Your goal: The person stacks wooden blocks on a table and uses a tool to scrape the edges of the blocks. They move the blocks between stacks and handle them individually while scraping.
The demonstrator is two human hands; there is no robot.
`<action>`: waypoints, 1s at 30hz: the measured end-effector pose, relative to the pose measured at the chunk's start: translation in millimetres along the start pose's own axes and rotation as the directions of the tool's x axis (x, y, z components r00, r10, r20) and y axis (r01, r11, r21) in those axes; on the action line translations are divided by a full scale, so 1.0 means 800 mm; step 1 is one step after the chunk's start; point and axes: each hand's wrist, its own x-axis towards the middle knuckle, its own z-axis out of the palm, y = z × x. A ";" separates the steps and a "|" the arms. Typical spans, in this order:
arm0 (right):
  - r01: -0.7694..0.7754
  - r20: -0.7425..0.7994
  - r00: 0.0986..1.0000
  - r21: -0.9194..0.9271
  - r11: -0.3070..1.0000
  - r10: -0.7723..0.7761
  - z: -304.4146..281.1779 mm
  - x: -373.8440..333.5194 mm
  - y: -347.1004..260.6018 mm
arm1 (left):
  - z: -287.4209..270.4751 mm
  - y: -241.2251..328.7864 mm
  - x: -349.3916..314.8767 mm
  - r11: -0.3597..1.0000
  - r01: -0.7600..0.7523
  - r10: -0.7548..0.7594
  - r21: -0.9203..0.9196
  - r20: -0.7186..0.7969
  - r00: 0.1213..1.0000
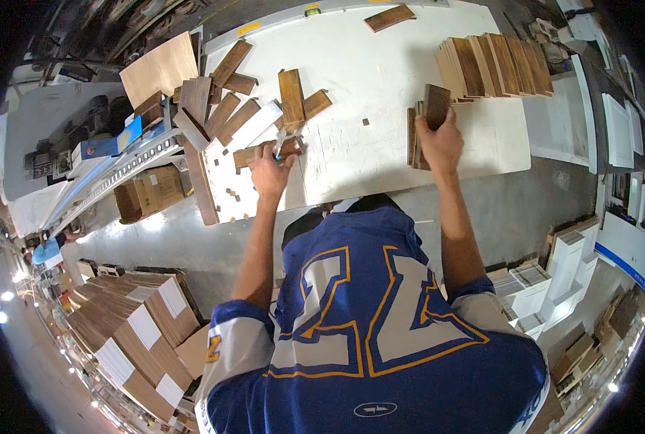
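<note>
My right hand (442, 145) is wrapped round a dark brown wood piece (436, 103) that stands on the white table. Against its left side stand thinner brown wood pieces (413, 139), near the table's front edge. My left hand (270, 173) is at the left of the table with its fingers pinched together. A small light-blue bit shows at the fingertips, too small to name. Just beyond those fingers lies a brown wood piece (244, 158), partly covered by the hand. Several stained wood pieces lie scattered past it, among them an upright-lying plank (291, 98) crossing another (316, 104).
A row of stacked wood pieces (492, 66) stands at the table's far right. One loose wood piece (389, 18) lies at the far edge. Small brown chips (233, 194) dot the table's left. Left of it are a cardboard box (149, 194) and a metal rail (112, 177).
</note>
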 end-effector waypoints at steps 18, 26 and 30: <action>0.227 -0.093 0.966 -0.126 0.966 -0.240 0.044 0.003 0.012 | -0.034 0.066 -0.021 0.846 0.173 -0.190 -0.504 0.017 0.982; -0.366 0.666 0.635 0.705 0.607 -0.391 0.085 -0.099 -0.136 | -0.065 0.152 -0.060 0.637 0.257 -0.051 -0.727 0.292 0.955; -0.139 0.588 0.689 0.680 0.720 -0.423 0.092 -0.094 -0.151 | -0.110 0.133 -0.073 0.721 0.098 0.046 -0.686 0.188 0.981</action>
